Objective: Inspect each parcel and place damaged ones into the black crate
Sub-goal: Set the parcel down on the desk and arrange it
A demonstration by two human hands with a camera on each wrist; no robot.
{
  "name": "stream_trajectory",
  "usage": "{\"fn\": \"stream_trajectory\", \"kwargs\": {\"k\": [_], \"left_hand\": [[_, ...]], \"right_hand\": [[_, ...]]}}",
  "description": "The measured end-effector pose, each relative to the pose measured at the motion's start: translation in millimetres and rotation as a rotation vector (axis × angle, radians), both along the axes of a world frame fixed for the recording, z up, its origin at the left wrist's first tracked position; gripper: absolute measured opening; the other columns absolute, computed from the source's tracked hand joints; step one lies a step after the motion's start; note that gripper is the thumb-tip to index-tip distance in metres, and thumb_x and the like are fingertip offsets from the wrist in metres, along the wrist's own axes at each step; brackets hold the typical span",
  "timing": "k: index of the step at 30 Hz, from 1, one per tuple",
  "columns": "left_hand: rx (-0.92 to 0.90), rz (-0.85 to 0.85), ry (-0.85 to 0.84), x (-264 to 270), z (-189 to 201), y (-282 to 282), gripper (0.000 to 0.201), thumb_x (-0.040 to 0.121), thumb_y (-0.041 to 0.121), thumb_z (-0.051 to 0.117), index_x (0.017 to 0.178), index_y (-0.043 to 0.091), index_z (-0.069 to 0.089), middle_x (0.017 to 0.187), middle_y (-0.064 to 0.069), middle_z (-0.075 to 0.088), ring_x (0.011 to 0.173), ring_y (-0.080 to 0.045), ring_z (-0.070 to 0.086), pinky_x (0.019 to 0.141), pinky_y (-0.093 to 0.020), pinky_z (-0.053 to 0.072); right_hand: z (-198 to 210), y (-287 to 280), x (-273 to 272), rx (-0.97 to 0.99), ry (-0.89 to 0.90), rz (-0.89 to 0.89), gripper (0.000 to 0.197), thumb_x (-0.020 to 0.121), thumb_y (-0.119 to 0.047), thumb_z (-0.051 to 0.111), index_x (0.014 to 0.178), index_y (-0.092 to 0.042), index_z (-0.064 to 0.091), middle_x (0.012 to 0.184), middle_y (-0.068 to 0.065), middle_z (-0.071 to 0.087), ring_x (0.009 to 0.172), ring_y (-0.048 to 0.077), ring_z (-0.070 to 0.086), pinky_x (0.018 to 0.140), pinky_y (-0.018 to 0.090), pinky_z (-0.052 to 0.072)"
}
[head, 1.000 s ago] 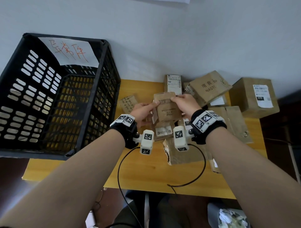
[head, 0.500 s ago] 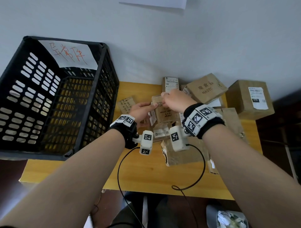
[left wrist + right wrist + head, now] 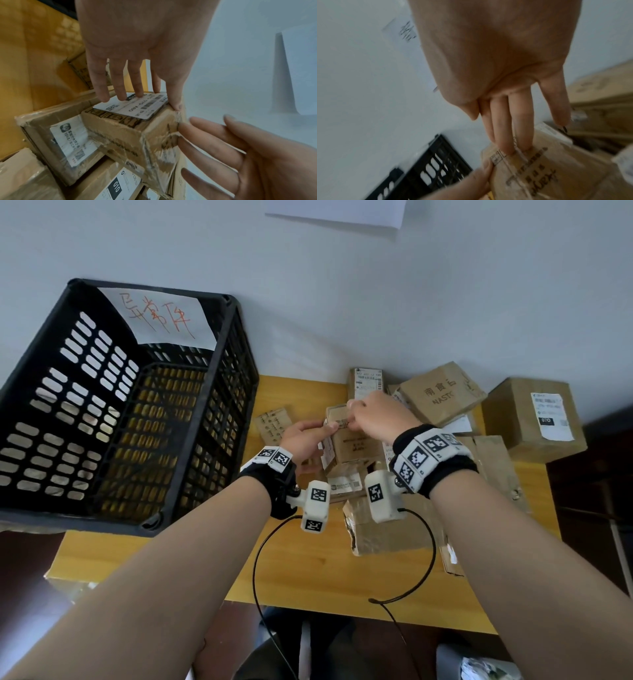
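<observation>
A small brown cardboard parcel [image 3: 356,441] with clear tape and a white label is held up above the pile. My left hand [image 3: 322,428] grips its left side. In the left wrist view, the fingers [image 3: 120,93] lie on the label and the thumb is on the corner of the parcel [image 3: 133,129]. My right hand [image 3: 352,419] reaches over the top. Its straight fingertips [image 3: 506,147] press on the printed face of the parcel [image 3: 547,170], thumb clear. The black crate [image 3: 219,419] stands at the left with a handwritten paper on its far wall; I see nothing inside.
More cardboard parcels are heaped on the wooden table [image 3: 308,577]: a printed box [image 3: 442,395], a larger labelled box [image 3: 534,419], a flat one [image 3: 274,422] beside the crate, and a crumpled one [image 3: 387,530] nearest me. Black cables [image 3: 257,559] hang from my wrists. The wall is close behind.
My right hand has left the parcel's right edge and moved up and left over its top. The left hand keeps its grip.
</observation>
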State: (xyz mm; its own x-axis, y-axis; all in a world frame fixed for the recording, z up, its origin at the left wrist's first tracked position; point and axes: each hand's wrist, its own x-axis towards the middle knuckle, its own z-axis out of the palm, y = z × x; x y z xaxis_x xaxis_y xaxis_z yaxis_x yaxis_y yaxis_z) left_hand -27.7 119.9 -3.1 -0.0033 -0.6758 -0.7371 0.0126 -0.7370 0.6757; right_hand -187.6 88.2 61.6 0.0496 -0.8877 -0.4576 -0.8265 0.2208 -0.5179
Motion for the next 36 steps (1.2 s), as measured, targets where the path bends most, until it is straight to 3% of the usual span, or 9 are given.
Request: {"fn": "stream_trajectory", "kwargs": {"k": [4, 9, 12, 15, 18, 21, 28, 33, 36], "left_hand": [[0.005, -0.012, 0.014, 4, -2, 4, 0.053, 0.083, 0.045, 0.085, 0.129, 0.03, 0.065, 0.123, -0.001, 0.071, 0.111, -0.024, 0.068, 0.078, -0.043, 0.061], [0.055, -0.099, 0.086, 4, 10, 12, 0.046, 0.094, 0.046, 0.072, 0.134, 0.025, 0.062, 0.125, -0.007, 0.069, 0.107, -0.023, 0.067, 0.057, -0.031, 0.058], [0.03, -0.064, 0.147, 4, 19, 11, 0.045, 0.097, 0.057, 0.061, 0.129, 0.024, 0.062, 0.121, -0.007, 0.07, 0.108, -0.026, 0.067, 0.076, -0.041, 0.056], [-0.048, 0.029, 0.162, 7, 23, 2, 0.046, 0.1, 0.064, 0.05, 0.12, 0.025, 0.064, 0.12, -0.006, 0.072, 0.113, -0.03, 0.066, 0.096, -0.051, 0.054], [-0.109, 0.163, 0.189, 7, 26, -6, 0.045, 0.104, 0.057, 0.047, 0.111, 0.016, 0.066, 0.11, -0.006, 0.074, 0.109, -0.027, 0.068, 0.092, -0.045, 0.056], [-0.153, 0.242, 0.213, 7, 25, -7, 0.039, 0.105, 0.05, 0.052, 0.102, 0.013, 0.067, 0.104, -0.004, 0.074, 0.108, -0.026, 0.069, 0.094, -0.046, 0.058], [-0.206, 0.217, 0.159, 10, 12, 1, 0.033, 0.101, 0.036, 0.065, 0.121, 0.011, 0.069, 0.108, -0.004, 0.079, 0.104, -0.021, 0.074, 0.09, -0.039, 0.061], [-0.111, 0.116, 0.063, 10, -8, 5, 0.039, 0.091, 0.026, 0.079, 0.126, 0.014, 0.067, 0.112, -0.006, 0.078, 0.105, -0.024, 0.074, 0.094, -0.046, 0.061], [-0.078, 0.023, 0.025, 11, -16, 8, 0.039, 0.085, 0.029, 0.085, 0.12, 0.019, 0.072, 0.108, -0.004, 0.079, 0.103, -0.024, 0.076, 0.092, -0.048, 0.061]], "right_hand": [[0, 4, -13, -0.133, -0.086, -0.24, 0.035, 0.105, -0.032, 0.039, 0.102, -0.019, 0.071, 0.09, -0.005, 0.071, 0.082, 0.02, 0.068, 0.076, 0.036, 0.053], [-4, 19, -11, 0.226, -0.162, -0.267, 0.069, 0.108, -0.054, 0.026, 0.152, -0.004, 0.043, 0.148, 0.015, 0.053, 0.132, 0.034, 0.053, 0.11, 0.045, 0.045], [-1, 19, -11, 0.149, -0.224, -0.335, 0.064, 0.11, -0.052, 0.024, 0.141, -0.004, 0.053, 0.139, 0.016, 0.06, 0.121, 0.031, 0.058, 0.101, 0.036, 0.044], [3, 17, -10, 0.075, -0.357, -0.437, 0.055, 0.109, -0.053, 0.028, 0.113, -0.009, 0.06, 0.113, 0.016, 0.069, 0.105, 0.032, 0.067, 0.101, 0.052, 0.053], [3, 17, -10, 0.077, -0.476, -0.502, 0.053, 0.104, -0.059, 0.031, 0.092, -0.017, 0.06, 0.103, 0.017, 0.07, 0.102, 0.035, 0.07, 0.098, 0.057, 0.055], [-1, 22, -11, 0.054, -0.572, -0.58, 0.052, 0.099, -0.06, 0.034, 0.095, -0.021, 0.068, 0.104, 0.022, 0.074, 0.1, 0.038, 0.072, 0.095, 0.06, 0.057], [-6, 32, -10, 0.067, -0.647, -0.688, 0.048, 0.107, -0.046, 0.04, 0.111, -0.008, 0.068, 0.107, 0.014, 0.077, 0.101, 0.031, 0.074, 0.094, 0.053, 0.06], [-12, 43, -11, 0.182, -0.565, -0.608, 0.04, 0.108, -0.039, 0.044, 0.117, -0.005, 0.063, 0.114, 0.019, 0.07, 0.102, 0.028, 0.069, 0.094, 0.049, 0.058], [-5, 44, -11, 0.05, -0.354, -0.449, 0.045, 0.108, -0.036, 0.042, 0.124, 0.0, 0.065, 0.121, 0.023, 0.067, 0.097, 0.023, 0.062, 0.092, 0.042, 0.051]]}}
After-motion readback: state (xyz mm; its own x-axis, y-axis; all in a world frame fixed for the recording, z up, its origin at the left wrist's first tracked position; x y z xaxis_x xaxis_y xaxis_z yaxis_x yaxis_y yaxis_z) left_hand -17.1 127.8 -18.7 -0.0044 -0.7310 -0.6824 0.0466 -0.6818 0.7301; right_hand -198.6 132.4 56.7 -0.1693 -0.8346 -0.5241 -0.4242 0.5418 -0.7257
